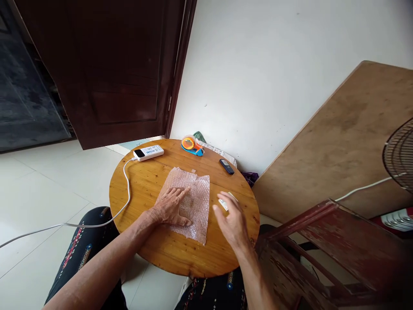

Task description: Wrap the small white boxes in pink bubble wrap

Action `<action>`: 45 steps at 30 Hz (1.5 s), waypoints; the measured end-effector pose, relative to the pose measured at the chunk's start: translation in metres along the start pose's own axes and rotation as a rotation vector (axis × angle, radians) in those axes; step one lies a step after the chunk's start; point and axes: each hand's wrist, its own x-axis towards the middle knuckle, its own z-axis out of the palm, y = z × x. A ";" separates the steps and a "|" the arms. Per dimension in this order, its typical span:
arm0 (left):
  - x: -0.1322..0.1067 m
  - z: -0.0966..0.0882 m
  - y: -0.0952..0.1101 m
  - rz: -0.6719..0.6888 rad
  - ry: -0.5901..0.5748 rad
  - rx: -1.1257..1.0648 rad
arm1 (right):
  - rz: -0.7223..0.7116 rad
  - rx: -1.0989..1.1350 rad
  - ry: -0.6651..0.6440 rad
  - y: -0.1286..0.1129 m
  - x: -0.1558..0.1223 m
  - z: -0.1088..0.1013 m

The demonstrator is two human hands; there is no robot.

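A sheet of clear bubble wrap [198, 198] lies flat near the middle of the round wooden table [142, 181]. On its left part rests my left hand [172, 206], palm down with the fingers spread. To the right of the sheet, my right hand [234, 221] has its thumb and fingers apart. Just beyond these fingers is a small white box with a printed label [223, 204], partly covered by the hand; I cannot tell whether they touch.
At the table's back stands an orange and blue tape dispenser [192, 146]. A white power strip [149, 152] trails its cable over the left edge. A dark box cutter [226, 166] lies at the right rear. A worn red wooden chair [348, 241] is close on the right.
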 end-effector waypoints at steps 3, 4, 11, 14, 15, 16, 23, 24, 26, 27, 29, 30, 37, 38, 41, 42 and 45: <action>0.000 0.001 -0.002 0.016 0.014 0.005 | -0.058 0.083 -0.176 -0.032 0.002 0.026; 0.001 0.000 -0.002 0.027 0.016 0.004 | -0.053 0.065 -0.233 -0.038 0.001 0.036; 0.003 -0.010 0.000 0.046 -0.082 0.078 | 0.033 -0.147 -0.316 -0.036 -0.021 0.067; -0.006 -0.020 0.000 0.051 -0.087 0.100 | 0.030 -0.120 -0.292 -0.036 -0.025 0.063; -0.010 -0.024 -0.001 0.047 -0.088 0.103 | 0.030 -0.106 -0.284 -0.037 -0.026 0.062; -0.016 -0.028 -0.002 0.039 -0.094 0.105 | 0.029 -0.090 -0.277 -0.037 -0.025 0.062; -0.046 -0.040 -0.015 0.024 -0.145 0.113 | 0.019 0.039 -0.283 -0.027 -0.015 0.056; -0.048 -0.040 -0.015 0.026 -0.135 0.109 | 0.020 0.058 -0.292 -0.025 -0.015 0.055; -0.052 -0.038 -0.017 0.029 -0.110 0.089 | 0.028 0.080 -0.295 -0.021 -0.016 0.054; -0.053 -0.037 -0.018 0.030 -0.095 0.073 | 0.032 0.081 -0.285 -0.020 -0.018 0.054; -0.055 -0.037 -0.020 0.035 -0.058 0.029 | 0.033 0.069 -0.255 -0.020 -0.021 0.056; -0.056 -0.038 -0.021 0.033 -0.035 0.002 | 0.032 0.064 -0.238 -0.021 -0.023 0.057; -0.053 -0.041 -0.022 -0.068 0.006 -0.043 | 0.049 0.070 -0.183 -0.023 -0.023 0.060; -0.053 -0.041 -0.021 -0.071 0.004 -0.035 | 0.054 0.076 -0.176 -0.022 -0.023 0.061; -0.054 -0.039 -0.019 -0.062 0.027 -0.041 | 0.058 0.084 -0.152 -0.021 -0.022 0.061; -0.055 -0.039 -0.019 -0.054 0.041 -0.045 | 0.054 0.079 -0.143 -0.020 -0.021 0.060; -0.056 -0.036 -0.020 -0.032 0.061 -0.048 | 0.049 0.040 -0.047 -0.014 -0.019 0.052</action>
